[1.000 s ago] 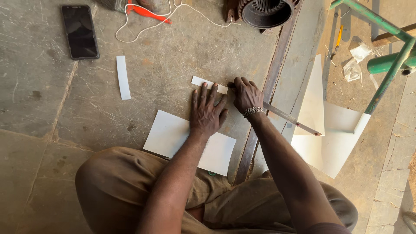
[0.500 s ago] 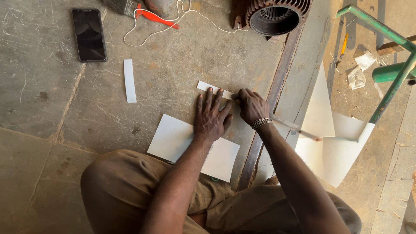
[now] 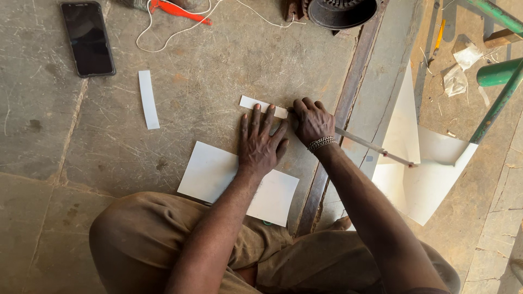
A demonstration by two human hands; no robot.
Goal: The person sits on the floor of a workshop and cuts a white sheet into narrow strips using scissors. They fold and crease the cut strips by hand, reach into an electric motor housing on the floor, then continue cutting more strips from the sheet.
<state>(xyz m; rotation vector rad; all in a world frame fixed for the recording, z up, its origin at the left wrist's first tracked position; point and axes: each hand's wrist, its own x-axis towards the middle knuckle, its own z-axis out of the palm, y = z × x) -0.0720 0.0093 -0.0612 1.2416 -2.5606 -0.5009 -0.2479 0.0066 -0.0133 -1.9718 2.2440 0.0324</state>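
Pressing flat with spread fingers, the left hand (image 3: 261,142) pins a small white paper strip (image 3: 262,106) to the concrete floor (image 3: 207,71), wrist over a white sheet (image 3: 212,173). Right hand (image 3: 310,121) is closed around a thin metal blade (image 3: 376,147) at the strip's right end.

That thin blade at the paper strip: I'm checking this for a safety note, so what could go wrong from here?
The left hand lies flat on the paper strip, fingertips close to where the right hand works the thin blade; a slip might nick them. The strip is narrow, so it could shift and cut crookedly. The rough concrete floor may snag the edge.
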